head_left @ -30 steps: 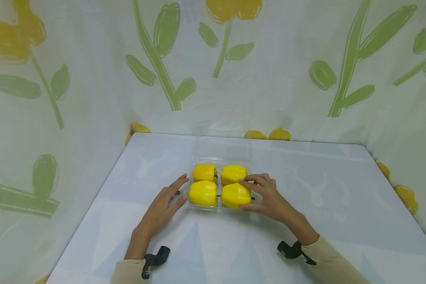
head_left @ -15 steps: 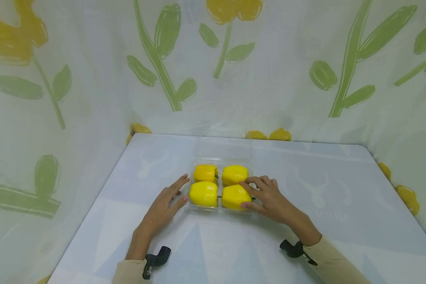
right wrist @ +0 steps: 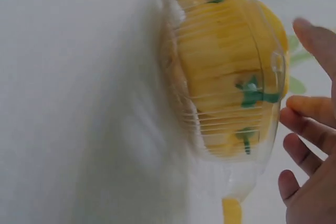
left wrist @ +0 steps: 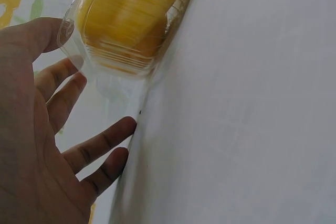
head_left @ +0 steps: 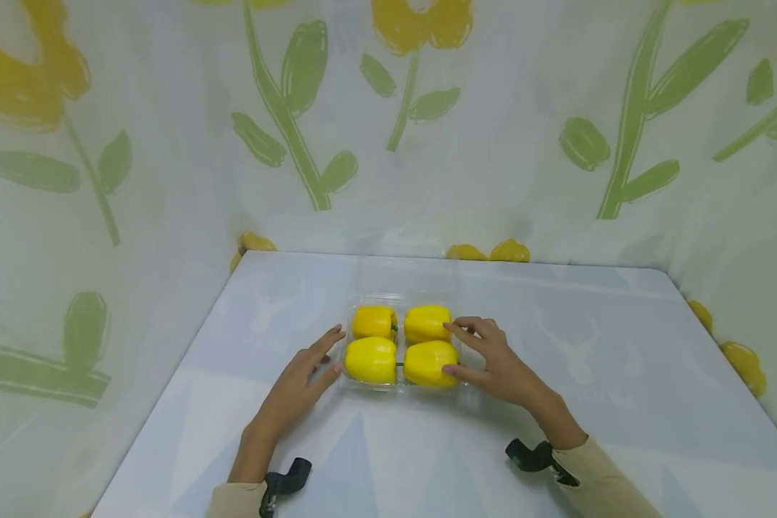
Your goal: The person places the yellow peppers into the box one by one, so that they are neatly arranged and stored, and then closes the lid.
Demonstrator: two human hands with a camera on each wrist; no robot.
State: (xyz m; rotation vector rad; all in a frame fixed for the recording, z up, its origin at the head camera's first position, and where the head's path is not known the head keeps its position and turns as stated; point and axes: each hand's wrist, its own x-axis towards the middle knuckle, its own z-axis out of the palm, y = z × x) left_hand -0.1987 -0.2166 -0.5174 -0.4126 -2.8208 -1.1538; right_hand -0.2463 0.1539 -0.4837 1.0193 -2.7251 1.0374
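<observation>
Several yellow bell peppers, among them the front right bell pepper (head_left: 429, 363), lie in two rows inside a clear plastic clamshell container (head_left: 356, 386). Its transparent lid (head_left: 404, 277) is folded back toward the wall. At the left side my left hand (head_left: 301, 381) has its fingers spread, thumb and fingertips right at the container's rim (left wrist: 67, 51). My right hand (head_left: 495, 363) is by the right side, index finger and thumb extended close to the front right pepper. In the right wrist view green stems (right wrist: 253, 95) show through the ribbed wall, and the right fingers hold nothing.
The container stands on a pale table (head_left: 388, 460) printed with blue triangles and deer heads. Behind it hangs a white curtain (head_left: 479, 180) with green and yellow flowers. A black wrist mount (head_left: 289, 476) sits on the left forearm, another mount (head_left: 529, 455) on the right.
My right fingers have come off the front right pepper, with the hand opening slightly. That pepper now sits in the container beside the others. The left hand keeps its place; the head view tilts up slightly.
</observation>
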